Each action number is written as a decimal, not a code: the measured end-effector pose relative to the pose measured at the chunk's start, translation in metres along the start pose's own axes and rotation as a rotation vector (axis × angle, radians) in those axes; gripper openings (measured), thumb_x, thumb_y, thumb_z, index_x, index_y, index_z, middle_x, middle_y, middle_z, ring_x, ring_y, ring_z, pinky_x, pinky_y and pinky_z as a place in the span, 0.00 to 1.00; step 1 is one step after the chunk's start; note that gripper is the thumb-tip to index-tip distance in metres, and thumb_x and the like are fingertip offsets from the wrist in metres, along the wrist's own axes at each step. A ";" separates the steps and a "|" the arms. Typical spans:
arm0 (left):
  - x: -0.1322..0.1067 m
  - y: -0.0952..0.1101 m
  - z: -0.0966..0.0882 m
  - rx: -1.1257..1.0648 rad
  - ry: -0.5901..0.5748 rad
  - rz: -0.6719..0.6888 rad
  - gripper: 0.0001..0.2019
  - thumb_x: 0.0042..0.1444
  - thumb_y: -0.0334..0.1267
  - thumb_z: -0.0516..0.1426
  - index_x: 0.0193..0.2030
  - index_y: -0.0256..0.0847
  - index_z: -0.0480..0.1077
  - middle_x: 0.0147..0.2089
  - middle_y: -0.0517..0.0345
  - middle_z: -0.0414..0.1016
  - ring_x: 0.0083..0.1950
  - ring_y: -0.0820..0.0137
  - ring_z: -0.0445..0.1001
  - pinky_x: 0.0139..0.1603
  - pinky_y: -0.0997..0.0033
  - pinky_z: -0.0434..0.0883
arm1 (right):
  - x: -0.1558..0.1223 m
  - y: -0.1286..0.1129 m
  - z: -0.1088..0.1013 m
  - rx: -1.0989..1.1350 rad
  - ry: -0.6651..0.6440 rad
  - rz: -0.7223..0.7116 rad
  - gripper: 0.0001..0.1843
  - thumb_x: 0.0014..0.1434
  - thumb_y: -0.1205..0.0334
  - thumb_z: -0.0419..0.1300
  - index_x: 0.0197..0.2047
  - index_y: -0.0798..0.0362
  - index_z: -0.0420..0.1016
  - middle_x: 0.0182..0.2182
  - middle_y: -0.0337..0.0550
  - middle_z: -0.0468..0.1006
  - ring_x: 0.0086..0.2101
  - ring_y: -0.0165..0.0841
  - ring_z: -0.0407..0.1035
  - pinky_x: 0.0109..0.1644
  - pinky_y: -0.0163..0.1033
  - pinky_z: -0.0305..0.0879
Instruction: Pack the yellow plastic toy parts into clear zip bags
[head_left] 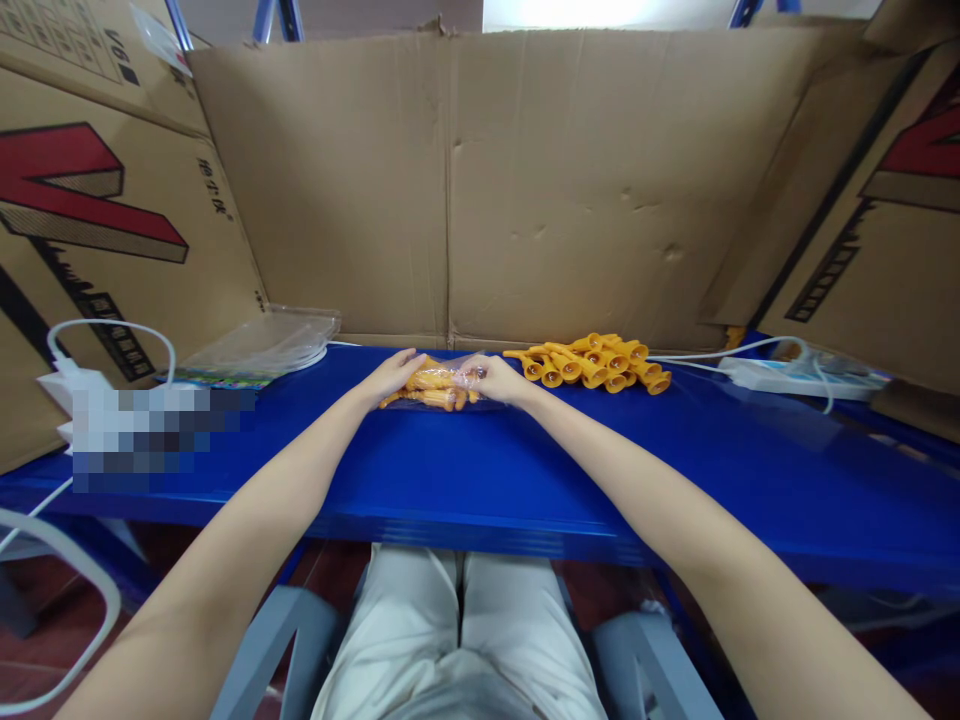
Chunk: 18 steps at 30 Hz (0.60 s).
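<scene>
A clear plastic bag (439,382) with orange-yellow plastic pieces inside lies on the blue table between my hands. At its left end is my left hand (391,376), its fingers curled over the bag's far edge and the thumb hidden. My right hand (495,380) grips the other end, thumb and fingers closed on the film. Just right of that hand is a loose pile of yellow trumpet-shaped plastic pieces (592,365), most with their flared ends toward me.
Cardboard (570,190) walls in the back of the blue table (480,470), with printed boxes at both sides. Flat clear plastic sleeves (262,340) lie at left. A white power strip (802,378) with cables sits at right. A blurred patch covers items at left.
</scene>
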<state>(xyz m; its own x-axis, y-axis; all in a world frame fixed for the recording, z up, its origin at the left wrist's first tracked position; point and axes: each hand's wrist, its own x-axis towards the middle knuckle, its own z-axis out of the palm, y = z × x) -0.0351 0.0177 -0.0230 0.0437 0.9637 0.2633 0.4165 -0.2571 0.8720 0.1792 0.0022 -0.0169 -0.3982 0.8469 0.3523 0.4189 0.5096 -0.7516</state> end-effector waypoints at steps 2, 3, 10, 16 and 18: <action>0.003 -0.004 0.000 0.012 0.008 -0.017 0.29 0.54 0.49 0.57 0.59 0.36 0.66 0.66 0.43 0.61 0.65 0.59 0.62 0.62 0.68 0.59 | -0.002 -0.004 -0.002 0.040 -0.009 0.067 0.04 0.53 0.70 0.61 0.35 0.57 0.75 0.31 0.41 0.77 0.28 0.25 0.69 0.33 0.29 0.67; 0.004 -0.007 0.000 0.016 -0.002 -0.022 0.30 0.54 0.48 0.57 0.61 0.35 0.64 0.67 0.41 0.59 0.66 0.59 0.61 0.63 0.67 0.59 | -0.003 -0.006 -0.003 0.077 -0.023 0.111 0.06 0.54 0.72 0.60 0.37 0.57 0.75 0.31 0.41 0.77 0.27 0.24 0.69 0.32 0.28 0.67; 0.006 -0.011 0.001 0.073 0.004 -0.030 0.31 0.55 0.49 0.55 0.61 0.32 0.62 0.67 0.39 0.59 0.66 0.59 0.61 0.64 0.65 0.58 | -0.007 -0.013 -0.012 0.315 0.036 0.357 0.12 0.55 0.77 0.57 0.41 0.55 0.64 0.25 0.35 0.73 0.20 0.24 0.68 0.27 0.30 0.70; 0.000 -0.004 0.000 -0.052 -0.033 -0.026 0.23 0.58 0.52 0.51 0.51 0.35 0.71 0.57 0.46 0.73 0.59 0.59 0.69 0.59 0.64 0.64 | -0.008 -0.016 -0.012 0.446 -0.099 0.468 0.09 0.59 0.78 0.52 0.36 0.54 0.61 0.16 0.35 0.70 0.17 0.26 0.67 0.26 0.30 0.68; 0.001 -0.003 0.000 -0.067 -0.035 -0.020 0.23 0.60 0.52 0.49 0.48 0.36 0.73 0.54 0.48 0.75 0.58 0.59 0.69 0.59 0.63 0.64 | -0.008 -0.017 -0.010 0.501 -0.085 0.448 0.09 0.59 0.78 0.51 0.33 0.55 0.62 0.15 0.35 0.69 0.17 0.25 0.65 0.24 0.29 0.66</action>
<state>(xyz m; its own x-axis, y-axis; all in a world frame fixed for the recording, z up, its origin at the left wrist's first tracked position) -0.0365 0.0191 -0.0252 0.0685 0.9703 0.2322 0.3559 -0.2412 0.9029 0.1829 -0.0120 -0.0014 -0.3454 0.9348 -0.0826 0.1373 -0.0367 -0.9898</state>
